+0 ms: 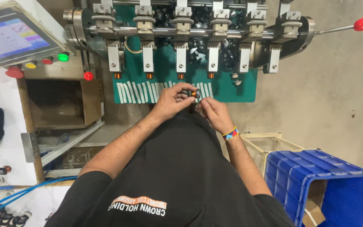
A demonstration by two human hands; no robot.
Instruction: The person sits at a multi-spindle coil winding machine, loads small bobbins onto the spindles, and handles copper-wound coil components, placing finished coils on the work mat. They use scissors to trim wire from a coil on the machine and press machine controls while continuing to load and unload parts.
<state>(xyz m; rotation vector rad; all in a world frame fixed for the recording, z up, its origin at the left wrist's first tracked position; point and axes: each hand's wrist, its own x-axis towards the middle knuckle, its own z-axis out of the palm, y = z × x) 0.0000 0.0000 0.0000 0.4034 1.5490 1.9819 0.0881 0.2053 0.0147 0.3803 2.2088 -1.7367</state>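
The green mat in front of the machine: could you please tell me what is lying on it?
On the green mat, a row of white strips lies along the near edge. The left hand and right hand cover part of the row, so anything beneath them is hidden.

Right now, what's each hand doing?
Left hand: closed on a small copper coil, pinched at the fingertips.
Right hand: fingers curled beside the coil; whether it grips anything cannot be told.

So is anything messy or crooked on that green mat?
A little. The white strips along the green mat lean at uneven angles, and one small coil lies loose near the right end instead of sitting under a clamp. Both hands hold another coil.
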